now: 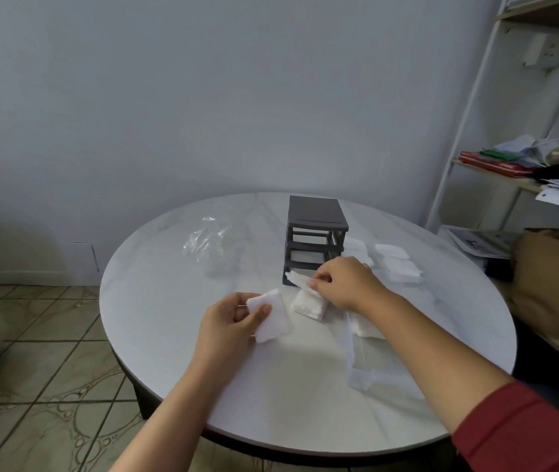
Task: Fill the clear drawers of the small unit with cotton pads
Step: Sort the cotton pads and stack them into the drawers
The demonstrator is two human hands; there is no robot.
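Note:
A small dark grey drawer unit (pixel 315 229) stands on the round white table (pixel 176 301). My left hand (pixel 227 325) grips a stack of white cotton pads (pixel 273 318) a little above the table. In front of the unit's base my right hand (pixel 346 284) pinches a few pads (pixel 300 280) above another small stack (pixel 310 304). A clear drawer (pixel 366 362) lies on the table under my right forearm, with pads in its far end. More pad stacks (pixel 395 264) lie to the right of the unit.
An empty clear plastic bag (pixel 206 243) lies left of the unit. A white shelf rack (pixel 523 165) with papers and clothes stands at the right, with a brown bag (pixel 550 284) beside the table. Tiled floor lies to the left.

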